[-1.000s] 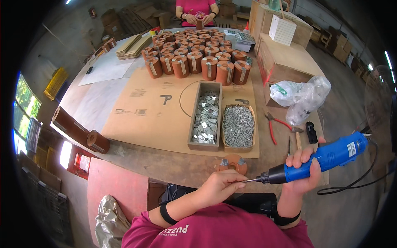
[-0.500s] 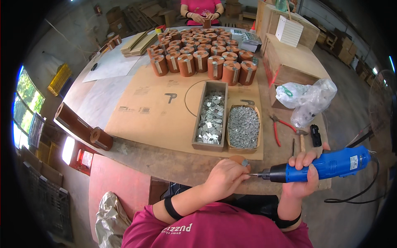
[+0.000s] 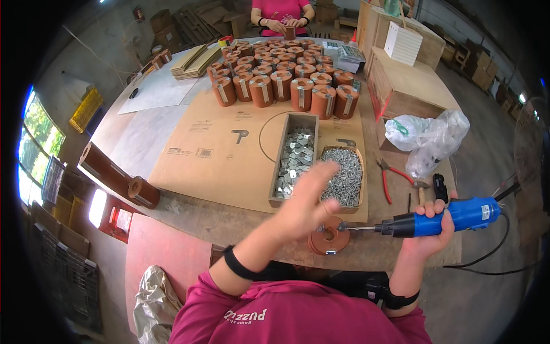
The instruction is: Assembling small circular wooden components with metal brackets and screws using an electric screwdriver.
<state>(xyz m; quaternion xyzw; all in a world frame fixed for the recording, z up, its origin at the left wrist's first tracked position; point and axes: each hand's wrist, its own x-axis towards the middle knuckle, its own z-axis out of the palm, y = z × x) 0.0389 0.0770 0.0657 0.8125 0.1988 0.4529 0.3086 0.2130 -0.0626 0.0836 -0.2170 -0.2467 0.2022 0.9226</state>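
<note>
My right hand (image 3: pixel 425 245) is wrapped round a blue electric screwdriver (image 3: pixel 474 215), its long bit pointing left. The bit's tip reaches a small metal piece on the rim of a brown cylinder (image 3: pixel 328 243); whether it touches is hard to tell. That cylinder stands at the table's near edge, its round hole facing up. My left hand (image 3: pixel 303 205) is open with fingers spread, and I see nothing held in it. Its fingertips hover over the near part of a box of screws (image 3: pixel 347 183) and partly hide a wooden tray (image 3: pixel 277 203) of small metal plates.
Many brown cylinders (image 3: pixel 260 92) with metal strips crowd the table's far side, where a person (image 3: pixel 281 12) handles another. Red-handled pliers (image 3: pixel 387 186), a hammer (image 3: pixel 422 192) and plastic bags (image 3: pixel 435 137) lie to the right. Two brown tubes (image 3: pixel 106 169) rest at the left edge.
My left hand has let go of the brown cylinder and moved up toward the screws, fingers spreading. The screwdriver has shifted slightly right and up, and the cylinder's top now shows.
</note>
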